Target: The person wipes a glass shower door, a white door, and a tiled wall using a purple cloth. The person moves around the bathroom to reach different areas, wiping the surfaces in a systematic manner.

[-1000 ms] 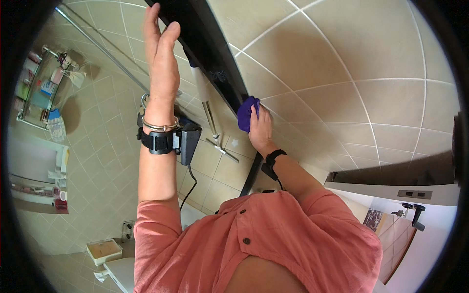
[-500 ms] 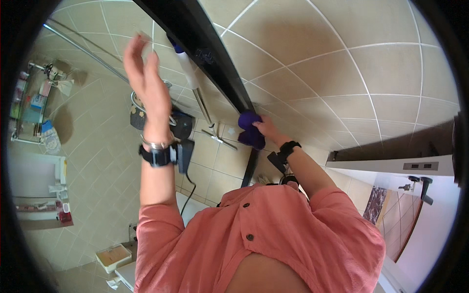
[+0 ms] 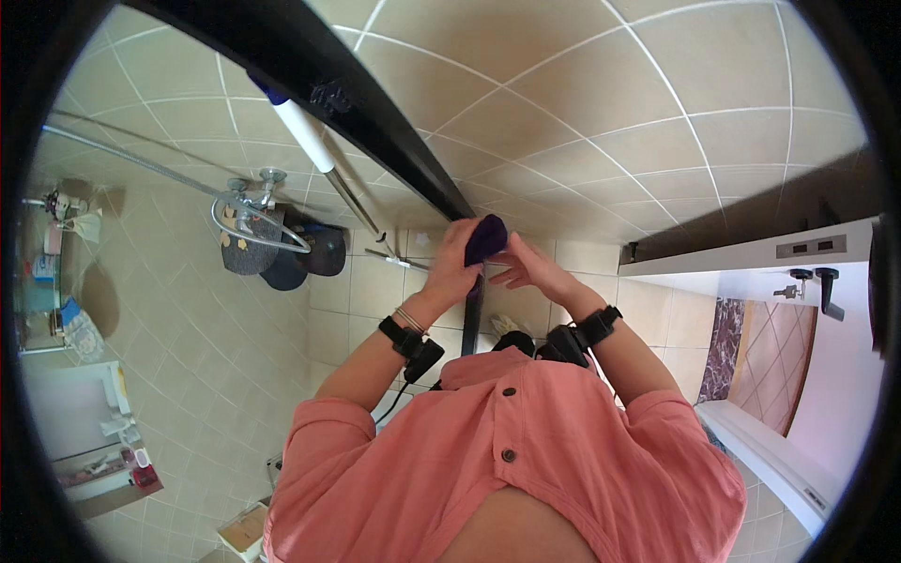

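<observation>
A dark purple cloth (image 3: 486, 239), bunched up, is in front of me at mid-height. My left hand (image 3: 454, 261) is closed around it from its left side. Just to the right of the cloth is my right hand (image 3: 537, 268), its fingers stretched and apart; the fingertips come close to the cloth, and whether they touch it I cannot tell. Both hands are beside a long black frame bar (image 3: 375, 117) that runs from the upper left down towards the floor.
A squeegee with a white and metal pole (image 3: 305, 136) leans behind the bar. Shower taps (image 3: 258, 192) with a hose and dark caps hang on the left wall. To the right stands a white door (image 3: 845, 347) with a black handle and keys. A glass shelf (image 3: 42, 296) holds toiletries.
My left hand has come down from the upper left and taken hold of the purple cloth. My right hand has let go of it and its fingers have spread.
</observation>
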